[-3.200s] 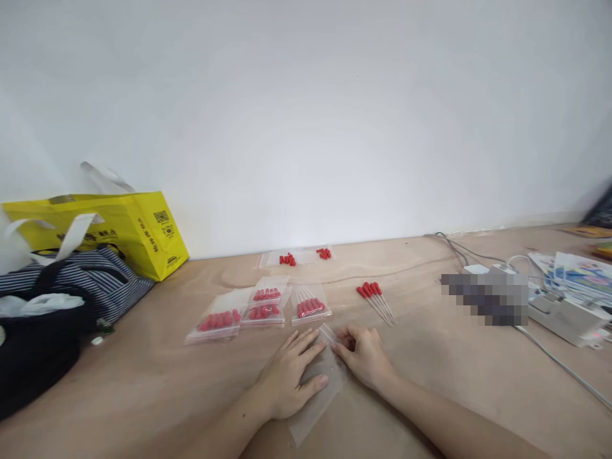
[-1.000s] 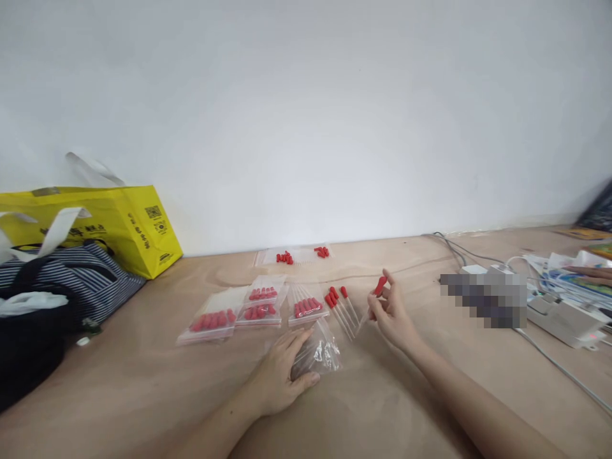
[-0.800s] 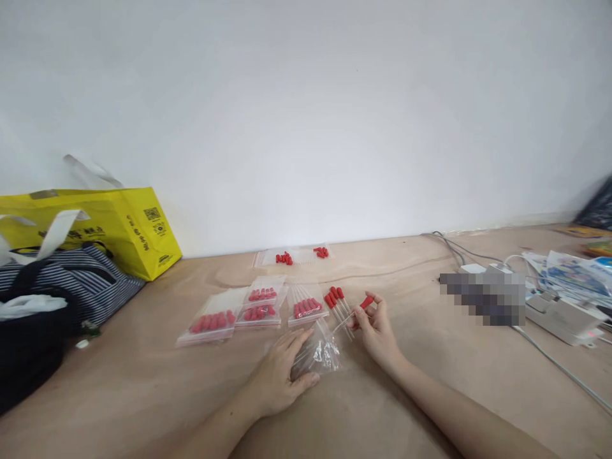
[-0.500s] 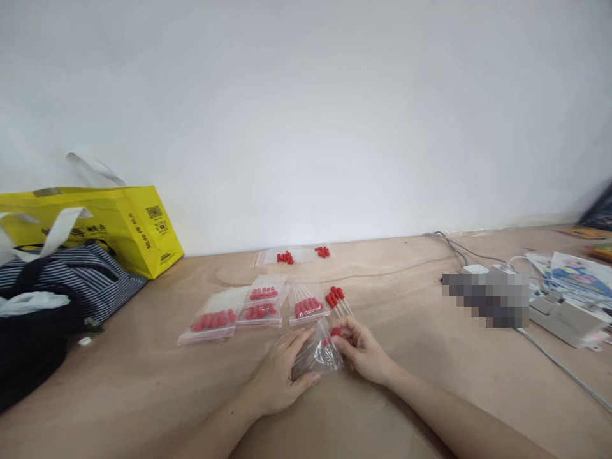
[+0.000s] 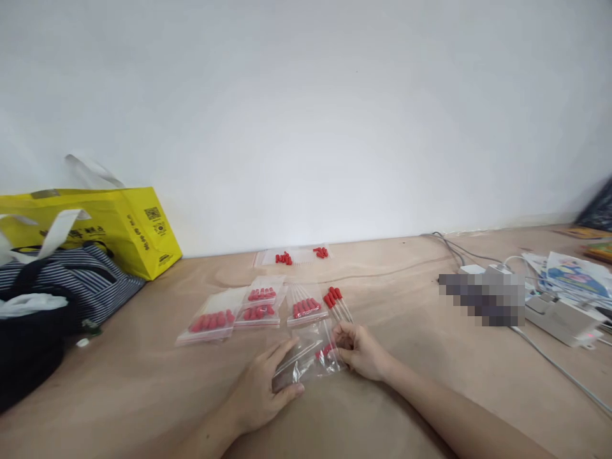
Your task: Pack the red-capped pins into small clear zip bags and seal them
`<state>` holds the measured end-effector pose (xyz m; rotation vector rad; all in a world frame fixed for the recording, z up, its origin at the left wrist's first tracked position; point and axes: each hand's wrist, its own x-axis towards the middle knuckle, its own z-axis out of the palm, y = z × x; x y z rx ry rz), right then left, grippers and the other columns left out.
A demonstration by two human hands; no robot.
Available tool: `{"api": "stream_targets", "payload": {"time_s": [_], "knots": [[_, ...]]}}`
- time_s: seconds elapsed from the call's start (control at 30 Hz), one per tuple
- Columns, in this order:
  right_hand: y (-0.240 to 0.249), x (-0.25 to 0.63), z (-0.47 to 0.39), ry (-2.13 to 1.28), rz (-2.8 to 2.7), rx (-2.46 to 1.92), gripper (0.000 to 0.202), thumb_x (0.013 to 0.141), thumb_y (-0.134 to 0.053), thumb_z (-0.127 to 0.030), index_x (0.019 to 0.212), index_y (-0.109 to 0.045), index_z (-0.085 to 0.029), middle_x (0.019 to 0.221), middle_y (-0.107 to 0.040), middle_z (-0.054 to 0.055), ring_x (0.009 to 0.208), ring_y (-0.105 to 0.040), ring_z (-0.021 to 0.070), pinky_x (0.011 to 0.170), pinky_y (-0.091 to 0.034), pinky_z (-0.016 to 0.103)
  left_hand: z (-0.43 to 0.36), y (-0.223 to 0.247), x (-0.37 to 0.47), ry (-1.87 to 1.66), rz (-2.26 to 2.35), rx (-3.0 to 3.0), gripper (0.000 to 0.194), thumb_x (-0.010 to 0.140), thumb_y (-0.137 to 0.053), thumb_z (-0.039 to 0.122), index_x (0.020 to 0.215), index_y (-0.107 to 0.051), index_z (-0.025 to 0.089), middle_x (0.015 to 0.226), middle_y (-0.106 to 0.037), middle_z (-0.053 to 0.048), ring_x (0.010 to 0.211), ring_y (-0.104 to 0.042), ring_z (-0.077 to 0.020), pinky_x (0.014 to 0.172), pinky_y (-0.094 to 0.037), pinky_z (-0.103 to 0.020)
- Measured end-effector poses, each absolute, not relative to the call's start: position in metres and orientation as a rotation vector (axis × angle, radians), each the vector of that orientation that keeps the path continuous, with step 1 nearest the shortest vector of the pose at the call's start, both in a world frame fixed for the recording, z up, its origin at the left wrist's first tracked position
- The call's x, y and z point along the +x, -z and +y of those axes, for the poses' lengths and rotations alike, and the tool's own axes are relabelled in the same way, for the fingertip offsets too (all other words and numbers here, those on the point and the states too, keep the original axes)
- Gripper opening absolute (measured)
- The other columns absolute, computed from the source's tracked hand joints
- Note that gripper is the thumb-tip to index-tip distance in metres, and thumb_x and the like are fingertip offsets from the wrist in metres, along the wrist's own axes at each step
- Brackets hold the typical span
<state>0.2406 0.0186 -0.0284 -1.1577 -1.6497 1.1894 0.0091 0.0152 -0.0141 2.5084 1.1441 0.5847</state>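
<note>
A clear plastic zip bag point(image 5: 306, 366) lies between my two hands, low above the tabletop. Red tips point(image 5: 325, 351) show through its film near the right side; the sticks under them are hard to make out. My left hand point(image 5: 265, 386) grips the bag's left edge, thumb below and fingers above. With curled fingers my right hand point(image 5: 362, 352) pinches the bag's right edge beside the red tips. Just beyond it lie several loose red-tipped sticks point(image 5: 336, 299). A filled zip bag point(image 5: 306, 307) of red-tipped sticks rests behind the one I hold.
More filled bags point(image 5: 213, 319) lie to the left, some overlapping. Farther back are bags with small red pieces point(image 5: 284, 258). A yellow tote point(image 5: 157, 242) and a striped bag point(image 5: 115, 287) stand left. At right are a power strip point(image 5: 564, 319), cables and papers.
My left hand has moved slightly left and the bag is spread wider and flatter. The red tips at my right fingers now show inside the bag.
</note>
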Motion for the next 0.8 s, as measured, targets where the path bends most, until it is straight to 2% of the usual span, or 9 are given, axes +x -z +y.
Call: {"api": "stream_targets", "payload": {"time_s": [0.07,0.17,0.23,0.43,0.53,0.67,0.8], "knots": [[0.025,0.241,0.018,-1.124,-1.754,-1.167,0.004,0.068,-0.057,-0.020,0.065,-0.055,-0.017,0.050,-0.046,-0.006,0.045,-0.042,0.0077,0.043,-0.032,0.018,0.014,0.014,0.007,-0.544,1.143,2.496,0.057,0.073,-0.058,0.034,0.126,-0.037,0.025,0.125,-0.049,-0.005,0.110,-0.047,-0.0251,0.092,-0.039,-0.038],[0.020,0.242,0.016,-0.959,-1.928,-1.037,0.014,0.072,-0.049,-0.016,0.066,-0.062,-0.017,0.067,-0.058,0.000,0.063,-0.053,0.0111,0.059,-0.040,0.021,0.014,0.010,0.009,-0.506,1.154,2.491,0.055,0.073,-0.058,0.034,0.123,-0.041,0.022,0.123,-0.050,-0.006,0.110,-0.048,-0.0254,0.092,-0.039,-0.038],[0.020,0.242,0.017,-0.876,-1.958,-0.998,0.021,0.074,-0.045,-0.015,0.069,-0.065,-0.018,0.076,-0.061,0.002,0.072,-0.055,0.0127,0.066,-0.041,0.022,0.015,0.008,0.010,-0.511,1.167,2.479,0.054,0.072,-0.059,0.033,0.122,-0.043,0.022,0.123,-0.051,-0.006,0.109,-0.049,-0.0253,0.091,-0.040,-0.037],[0.026,0.257,0.046,-0.560,-1.558,-1.387,0.024,0.077,-0.045,-0.029,0.082,-0.064,-0.016,0.070,-0.063,0.003,0.054,-0.050,0.0116,0.052,-0.039,0.022,0.017,0.008,0.012,-0.592,1.169,2.459,0.045,0.073,-0.058,0.032,0.117,-0.049,0.024,0.118,-0.056,-0.004,0.105,-0.052,-0.0247,0.088,-0.042,-0.036],[0.026,0.265,0.076,-0.500,-1.447,-1.668,0.026,0.075,-0.047,-0.032,0.084,-0.063,-0.014,0.072,-0.064,0.005,0.061,-0.055,0.0133,0.056,-0.040,0.022,0.018,0.007,0.015,-0.601,1.195,2.449,0.042,0.071,-0.060,0.030,0.112,-0.053,0.024,0.113,-0.059,-0.003,0.102,-0.054,-0.0241,0.086,-0.044,-0.035],[0.030,0.269,0.111,-0.543,-1.422,-1.790,0.029,0.068,-0.057,-0.032,0.086,-0.061,-0.010,0.081,-0.065,0.009,0.071,-0.059,0.0164,0.060,-0.041,0.023,0.019,0.007,0.016,-0.607,1.184,2.450,0.037,0.072,-0.059,0.028,0.109,-0.056,0.024,0.108,-0.062,-0.001,0.097,-0.058,-0.0215,0.083,-0.046,-0.031],[0.033,0.265,0.126,-0.596,-1.439,-1.881,0.024,0.062,-0.062,-0.030,0.078,-0.061,-0.013,0.074,-0.066,0.007,0.066,-0.060,0.0170,0.053,-0.039,0.022,0.020,0.008,0.016,-0.630,1.190,2.457,0.035,0.072,-0.060,0.026,0.107,-0.057,0.023,0.106,-0.063,-0.001,0.095,-0.059,-0.0206,0.081,-0.046,-0.029]]}}
